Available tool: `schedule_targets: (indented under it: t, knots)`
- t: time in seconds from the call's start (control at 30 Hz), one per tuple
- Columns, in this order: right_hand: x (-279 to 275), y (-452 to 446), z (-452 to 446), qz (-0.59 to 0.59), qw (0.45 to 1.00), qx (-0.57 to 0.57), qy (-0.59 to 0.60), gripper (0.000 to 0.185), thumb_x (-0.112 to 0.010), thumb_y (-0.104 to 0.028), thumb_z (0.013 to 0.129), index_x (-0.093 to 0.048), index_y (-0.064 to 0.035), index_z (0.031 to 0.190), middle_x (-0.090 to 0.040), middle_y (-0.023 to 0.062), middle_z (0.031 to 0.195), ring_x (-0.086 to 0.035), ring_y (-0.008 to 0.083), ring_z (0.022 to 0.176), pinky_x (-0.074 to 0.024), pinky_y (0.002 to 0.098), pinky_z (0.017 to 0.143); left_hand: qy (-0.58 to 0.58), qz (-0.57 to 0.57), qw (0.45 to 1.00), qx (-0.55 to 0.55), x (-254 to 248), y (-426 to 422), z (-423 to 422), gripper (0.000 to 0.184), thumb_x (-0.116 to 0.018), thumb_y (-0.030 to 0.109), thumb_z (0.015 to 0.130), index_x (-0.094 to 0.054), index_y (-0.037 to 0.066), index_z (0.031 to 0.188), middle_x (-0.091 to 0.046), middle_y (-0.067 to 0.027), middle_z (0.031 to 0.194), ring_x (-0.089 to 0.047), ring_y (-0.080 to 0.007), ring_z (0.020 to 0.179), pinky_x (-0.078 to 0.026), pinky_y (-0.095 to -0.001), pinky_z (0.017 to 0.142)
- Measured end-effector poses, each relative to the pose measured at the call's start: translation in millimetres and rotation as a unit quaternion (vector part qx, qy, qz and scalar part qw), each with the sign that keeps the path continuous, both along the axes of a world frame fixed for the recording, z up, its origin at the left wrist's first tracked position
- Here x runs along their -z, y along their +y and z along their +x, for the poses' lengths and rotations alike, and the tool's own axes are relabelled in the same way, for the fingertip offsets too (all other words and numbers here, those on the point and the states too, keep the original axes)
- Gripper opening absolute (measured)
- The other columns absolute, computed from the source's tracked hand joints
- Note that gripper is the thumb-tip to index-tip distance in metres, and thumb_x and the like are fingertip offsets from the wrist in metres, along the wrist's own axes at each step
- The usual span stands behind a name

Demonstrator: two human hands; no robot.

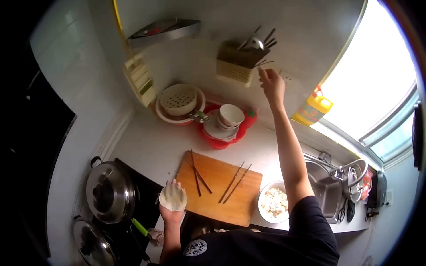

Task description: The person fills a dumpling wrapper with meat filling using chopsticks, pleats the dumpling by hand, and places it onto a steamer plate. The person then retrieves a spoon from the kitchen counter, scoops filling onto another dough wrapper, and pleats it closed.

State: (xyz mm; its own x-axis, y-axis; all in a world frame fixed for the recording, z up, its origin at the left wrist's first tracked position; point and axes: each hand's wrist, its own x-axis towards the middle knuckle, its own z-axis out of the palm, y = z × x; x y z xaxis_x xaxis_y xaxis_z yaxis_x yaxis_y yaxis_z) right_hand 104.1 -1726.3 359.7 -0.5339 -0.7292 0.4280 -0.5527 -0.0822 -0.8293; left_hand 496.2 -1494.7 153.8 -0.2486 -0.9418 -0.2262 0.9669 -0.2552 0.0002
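My left hand (171,214) is palm up by the left edge of the wooden cutting board (222,177), with a round, pale dumpling wrapper (173,198) lying across its palm and fingers. High on the wall, my right hand (271,84) reaches to the lower right of a cream utensil basket (234,72). Its fingers are pinched together near a thin utensil (265,63) jutting from the basket; whether they grip it is unclear. Dark chopsticks (235,182) lie in two pairs on the board. Beside its right edge, a white bowl (274,202) holds chopped filling.
Lidded pans (111,190) sit on the black stove at left. Behind the board are a colander (178,99) in a basin and stacked white bowls (231,116) on a red tray (217,144). At right are a sink (320,184) and a yellow jug (313,108).
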Motion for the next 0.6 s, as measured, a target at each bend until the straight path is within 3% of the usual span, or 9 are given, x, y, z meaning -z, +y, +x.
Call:
schedule_targets:
  t: [0.07,0.17,0.27,0.47,0.6]
  knots:
    - [-17.7,-21.3,-7.8,0.103,0.971,0.068,0.205,0.052,-0.056,-0.052,0.087,-0.071,-0.0031,0.080,-0.068,0.0178,0.074,-0.067,0.0348,0.072,-0.0522,0.0413,0.066,-0.002,0.032,0.999,-0.001,0.3,-0.8,-5.7,0.045,-0.039,0.034,0.098,-0.047,0.015,0.138,-0.046,-0.0046,0.144,-0.046,-0.0256,0.129,-0.033,-0.0456,0.109]
    - [-22.5,-48.7,-13.7,0.122,0.959,0.107,0.231,0.049,-0.053,-0.049,0.086,-0.072,-0.0051,0.077,-0.068,0.0205,0.077,-0.065,0.0417,0.076,-0.0521,0.0468,0.069,-0.002,0.023,1.000,0.013,0.1,-3.0,-12.3,0.046,-0.039,0.035,0.098,-0.046,0.013,0.138,-0.047,-0.0052,0.143,-0.046,-0.0256,0.130,-0.033,-0.0456,0.109]
    - [-21.7,-65.1,-20.5,0.103,0.971,0.108,0.187,0.040,-0.054,-0.041,0.084,-0.073,-0.0059,0.077,-0.068,0.0198,0.075,-0.066,0.0402,0.076,-0.0527,0.0467,0.070,0.008,0.033,0.999,0.004,-9.6,-3.4,-14.2,0.050,-0.039,0.038,0.098,-0.043,0.010,0.139,-0.048,-0.0074,0.141,-0.046,-0.0273,0.128,-0.035,-0.0463,0.107]
    - [-35.7,-66.9,-12.6,0.060,0.980,0.089,0.170,0.035,-0.056,-0.037,0.082,-0.072,-0.0066,0.074,-0.068,0.0183,0.076,-0.066,0.0392,0.073,-0.0531,0.0466,0.067,0.005,0.008,1.000,-0.011,-5.1,0.7,-2.8,0.049,-0.040,0.039,0.098,-0.044,0.012,0.139,-0.048,-0.0073,0.142,-0.046,-0.0274,0.128,-0.036,-0.0458,0.107]
    - [-45.0,-67.5,-9.0,0.015,0.953,0.140,0.269,0.034,-0.056,-0.036,0.082,-0.071,-0.0070,0.073,-0.068,0.0168,0.074,-0.066,0.0377,0.071,-0.0531,0.0460,0.066,0.023,0.019,0.999,-0.023,-6.6,5.2,1.1,0.049,-0.041,0.039,0.098,-0.044,0.013,0.139,-0.048,-0.0073,0.142,-0.047,-0.0273,0.128,-0.036,-0.0459,0.106]
